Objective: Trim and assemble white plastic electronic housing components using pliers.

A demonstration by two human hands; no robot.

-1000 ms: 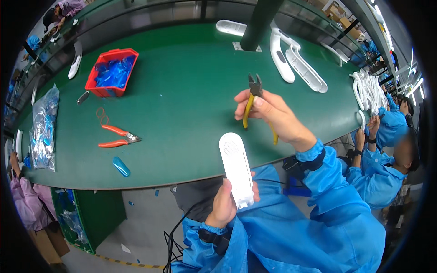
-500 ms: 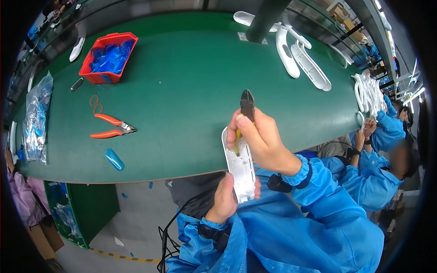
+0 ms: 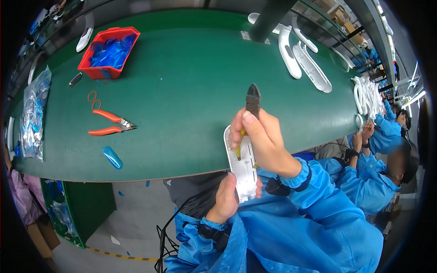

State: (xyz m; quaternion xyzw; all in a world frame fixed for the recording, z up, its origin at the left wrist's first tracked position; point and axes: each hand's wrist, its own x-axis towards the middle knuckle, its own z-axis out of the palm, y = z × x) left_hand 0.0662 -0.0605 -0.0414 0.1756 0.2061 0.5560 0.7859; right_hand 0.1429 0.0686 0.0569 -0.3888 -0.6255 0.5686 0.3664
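In my left hand is the lower end of a long white plastic shell, its hollow, ribbed side facing up and a patch of small holes near its far end. My right hand is closed round a pair of diagonal cutters with dark jaws and yellow handles. The jaws point up and away from me, and a yellow handle end reaches down over the inside of the shell. Whether that end touches the shell, I cannot tell. My right fingers hide part of the shell's far end.
On the green table lie orange-handled cutters, a blue glossy piece and a red bin of blue film. White shells lie near a dark post. Co-workers sit at the right beside piled white parts.
The view has shifted slightly. The cutters' jaws lean a little more to the right. Both hands keep their hold, and the shell stays nearly where it was.
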